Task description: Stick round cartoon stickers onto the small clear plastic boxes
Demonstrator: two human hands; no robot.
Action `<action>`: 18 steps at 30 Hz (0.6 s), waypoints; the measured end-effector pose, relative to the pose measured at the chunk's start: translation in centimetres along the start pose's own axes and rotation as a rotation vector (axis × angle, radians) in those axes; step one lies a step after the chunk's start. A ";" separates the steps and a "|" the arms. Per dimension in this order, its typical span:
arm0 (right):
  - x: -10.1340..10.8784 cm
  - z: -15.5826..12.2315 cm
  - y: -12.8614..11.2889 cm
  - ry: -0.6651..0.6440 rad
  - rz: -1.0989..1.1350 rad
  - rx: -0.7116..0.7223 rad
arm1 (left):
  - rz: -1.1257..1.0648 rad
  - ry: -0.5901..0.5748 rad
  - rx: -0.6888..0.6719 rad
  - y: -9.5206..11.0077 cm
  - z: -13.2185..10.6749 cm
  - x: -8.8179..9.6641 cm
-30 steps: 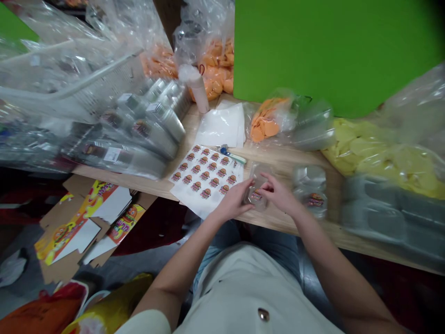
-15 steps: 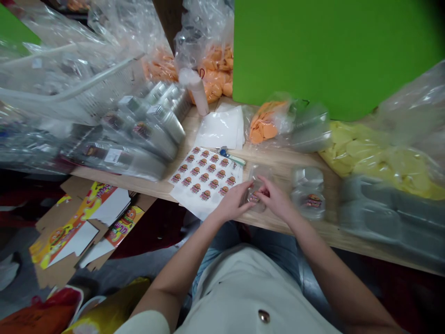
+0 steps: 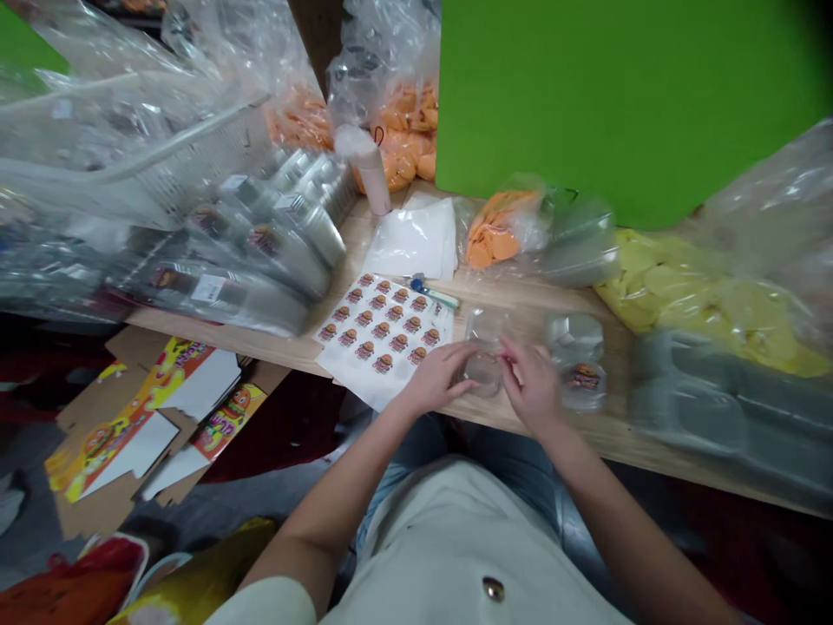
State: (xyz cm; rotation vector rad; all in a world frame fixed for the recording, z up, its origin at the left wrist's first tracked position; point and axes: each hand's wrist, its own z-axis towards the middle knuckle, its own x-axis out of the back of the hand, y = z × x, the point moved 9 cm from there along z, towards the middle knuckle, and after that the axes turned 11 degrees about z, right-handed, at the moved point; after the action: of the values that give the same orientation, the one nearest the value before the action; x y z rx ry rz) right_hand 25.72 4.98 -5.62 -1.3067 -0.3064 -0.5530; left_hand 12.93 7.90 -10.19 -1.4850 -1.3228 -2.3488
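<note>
A clear plastic clamshell container (image 3: 485, 373) lies open on the bench in front of me, its other half (image 3: 488, 325) farther back. My left hand (image 3: 442, 378) grips the container's left edge between thumb and fingers. Above its right side, my right hand (image 3: 530, 382) is closed in a pinch; what sits between the fingertips is too small to make out. Left of the container lies a white sheet of burger stickers (image 3: 381, 325). Right of my right hand stands another open clamshell (image 3: 576, 338) with a burger sticker (image 3: 584, 376) on its near half.
A green-handled cutter (image 3: 439, 298) lies behind the sheet, near white papers (image 3: 416, 234) and a pale bottle (image 3: 372, 178). Stacked clear containers (image 3: 690, 399) stand right, by a bag of yellow pieces (image 3: 690, 286). Packed containers (image 3: 260, 252) and a white basket (image 3: 214, 139) fill the left.
My right hand has drawn back to the right from the container's middle. The sticker seen under its fingers before no longer shows on the container. My left hand has hardly moved.
</note>
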 end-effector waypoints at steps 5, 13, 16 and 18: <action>-1.7 0.6 3.2 -0.087 0.375 -0.367 | 0.022 -0.019 -0.027 0.0 0.3 -0.2; -4.4 0.7 4.6 -0.244 0.405 -0.438 | -0.004 0.000 -0.061 0.4 0.2 0.1; -4.4 0.8 4.5 -0.270 0.369 -0.415 | -0.007 -0.008 -0.050 0.5 0.2 0.3; -4.2 0.9 4.4 -0.270 0.325 -0.386 | -0.006 -0.011 -0.034 0.5 0.2 0.3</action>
State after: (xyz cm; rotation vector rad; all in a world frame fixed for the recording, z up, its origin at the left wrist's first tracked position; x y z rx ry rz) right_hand 24.68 7.45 -11.14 -1.7705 -0.2062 -0.1598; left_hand 13.16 7.88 -9.64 -1.5067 -1.2985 -2.3821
